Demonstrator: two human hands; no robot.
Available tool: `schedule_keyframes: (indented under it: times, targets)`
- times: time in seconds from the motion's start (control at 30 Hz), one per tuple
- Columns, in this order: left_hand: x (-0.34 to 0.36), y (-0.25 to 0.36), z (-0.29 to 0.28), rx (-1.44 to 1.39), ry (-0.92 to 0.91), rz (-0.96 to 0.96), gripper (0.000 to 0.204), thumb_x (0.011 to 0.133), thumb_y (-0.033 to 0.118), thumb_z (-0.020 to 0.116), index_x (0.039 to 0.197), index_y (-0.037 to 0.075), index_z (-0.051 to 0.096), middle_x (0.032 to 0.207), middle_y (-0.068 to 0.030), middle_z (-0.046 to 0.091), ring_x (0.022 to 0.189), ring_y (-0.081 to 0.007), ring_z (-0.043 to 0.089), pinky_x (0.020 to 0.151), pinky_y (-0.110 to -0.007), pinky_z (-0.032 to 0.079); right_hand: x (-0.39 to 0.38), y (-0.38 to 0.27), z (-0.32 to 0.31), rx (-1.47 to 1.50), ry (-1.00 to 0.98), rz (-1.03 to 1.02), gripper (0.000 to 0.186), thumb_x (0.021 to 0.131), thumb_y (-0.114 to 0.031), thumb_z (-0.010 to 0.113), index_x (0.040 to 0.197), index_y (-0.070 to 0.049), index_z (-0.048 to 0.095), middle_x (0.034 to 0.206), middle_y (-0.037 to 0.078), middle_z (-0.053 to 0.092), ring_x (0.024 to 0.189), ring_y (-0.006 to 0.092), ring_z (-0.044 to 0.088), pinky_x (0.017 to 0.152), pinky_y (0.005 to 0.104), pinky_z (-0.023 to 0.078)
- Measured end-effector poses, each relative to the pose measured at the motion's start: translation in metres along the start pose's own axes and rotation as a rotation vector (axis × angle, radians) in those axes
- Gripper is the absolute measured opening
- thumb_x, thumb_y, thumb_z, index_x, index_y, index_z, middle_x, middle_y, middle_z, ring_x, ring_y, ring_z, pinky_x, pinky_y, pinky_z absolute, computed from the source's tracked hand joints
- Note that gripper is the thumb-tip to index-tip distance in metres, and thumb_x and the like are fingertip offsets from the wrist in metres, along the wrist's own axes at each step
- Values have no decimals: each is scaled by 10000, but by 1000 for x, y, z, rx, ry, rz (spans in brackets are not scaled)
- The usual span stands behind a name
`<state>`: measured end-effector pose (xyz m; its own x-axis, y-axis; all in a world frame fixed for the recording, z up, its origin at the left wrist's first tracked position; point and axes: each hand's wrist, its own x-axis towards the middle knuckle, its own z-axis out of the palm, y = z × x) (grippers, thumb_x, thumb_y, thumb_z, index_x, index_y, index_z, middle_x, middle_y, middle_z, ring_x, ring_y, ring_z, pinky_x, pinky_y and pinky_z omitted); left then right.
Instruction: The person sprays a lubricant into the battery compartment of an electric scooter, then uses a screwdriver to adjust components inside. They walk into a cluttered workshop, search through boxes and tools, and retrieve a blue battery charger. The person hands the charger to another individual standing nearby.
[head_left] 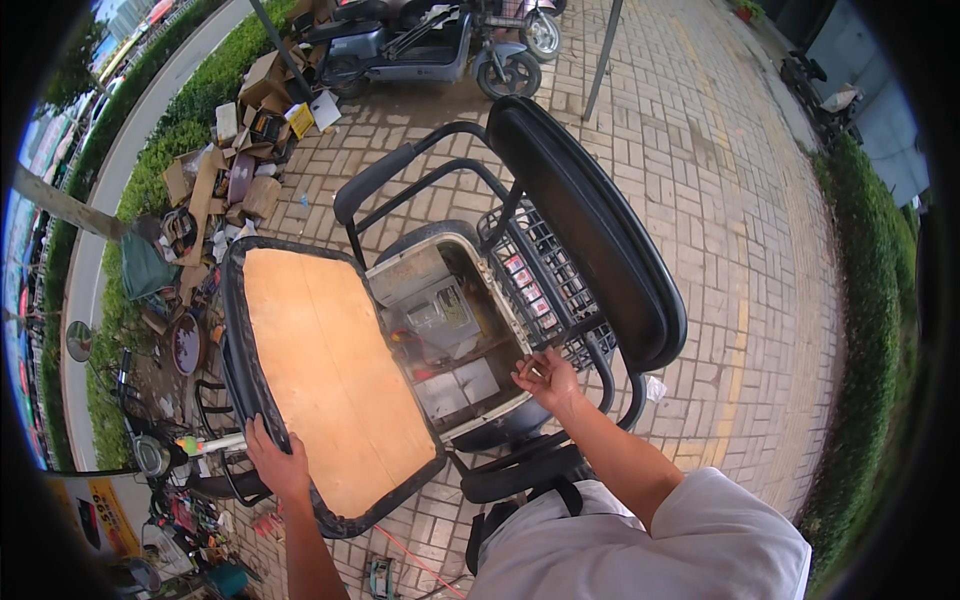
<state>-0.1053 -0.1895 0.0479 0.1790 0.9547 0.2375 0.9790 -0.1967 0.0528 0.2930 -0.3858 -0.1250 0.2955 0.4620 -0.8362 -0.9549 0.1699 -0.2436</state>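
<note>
My left hand [278,462] grips the lower left edge of the tilted-open seat lid [325,370], whose pale plywood underside has a black padded rim. Beside it is the open seat box [440,330] of a vehicle, with a grey case, pale blocks and wires inside. My right hand [545,375] is at the box's right rim, fingers curled; whether it holds something small is unclear. A black padded backrest [575,225] on tube frames stands behind a wire basket [510,260], with black armrests [375,180] either side of the box.
Parked scooters [410,55] stand behind on the brick pavement [740,390]. Cardboard and scrap [230,170] are heaped at the left beside a hedge and tree trunk, with a basin [188,345]. Tools and clutter lie at lower left. Another hedge [860,300] runs along the right.
</note>
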Motion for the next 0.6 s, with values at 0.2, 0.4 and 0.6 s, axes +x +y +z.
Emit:
schedule_keyframes:
  times: [0.2,0.4,0.6]
  targets:
    - [-2,0,6,-30,23,37,655,784,137,657,1387,57,413,1412,-204,406,1239,-422,429,983,-485,424,-55,-8,14,-31,21,196,356,999,-343,494,893,-7,543,941,134,580,911,295,595,897,519,474]
    - [-3,-2,-7,-48,31,-16,652,770,180,666,1367,55,436,1395,-209,430,1231,-416,438,990,-485,419,-97,12,51,-721,-273,-88,283,961,-276,573,801,-44,555,735,51,579,630,160,567,574,318,478]
    - [-6,4,-23,-406,281,130,305,822,108,624,1107,-1,612,1270,-188,547,1175,-377,481,999,-456,393,-165,80,125,-1505,-823,-733,251,879,-200,629,857,40,559,855,196,545,820,351,538,767,429,450]
